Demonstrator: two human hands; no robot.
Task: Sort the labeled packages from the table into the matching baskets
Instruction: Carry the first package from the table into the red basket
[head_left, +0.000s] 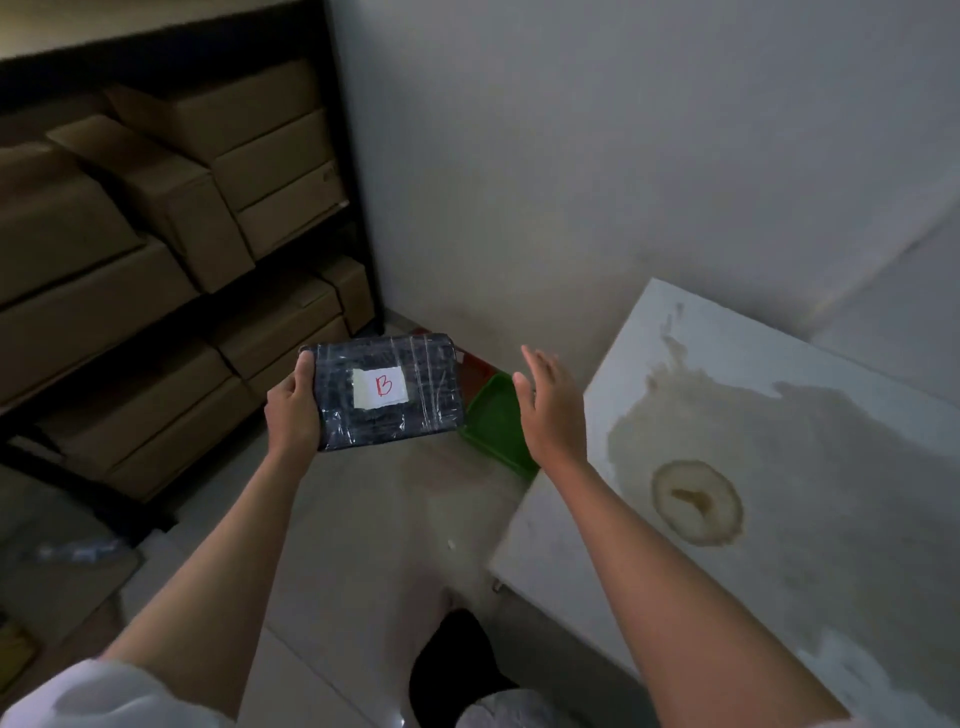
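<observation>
A dark plastic-wrapped package (384, 392) with a white label marked with a red "B" is held up over the floor. My left hand (293, 410) grips its left end, thumb on top. My right hand (550, 410) hovers just to the right of the package, fingers spread and holding nothing, not touching it. Behind the package on the floor lies a green basket (496, 423), partly hidden by my right hand. A red basket (475, 371) peeks out beyond it, mostly covered by the package.
A white stained table (779, 467) fills the right side, its corner close to the green basket. A black shelf rack (358, 208) stacked with cardboard boxes (156, 234) stands at the left. A grey wall rises behind. My shoe (457, 670) is on the tiled floor.
</observation>
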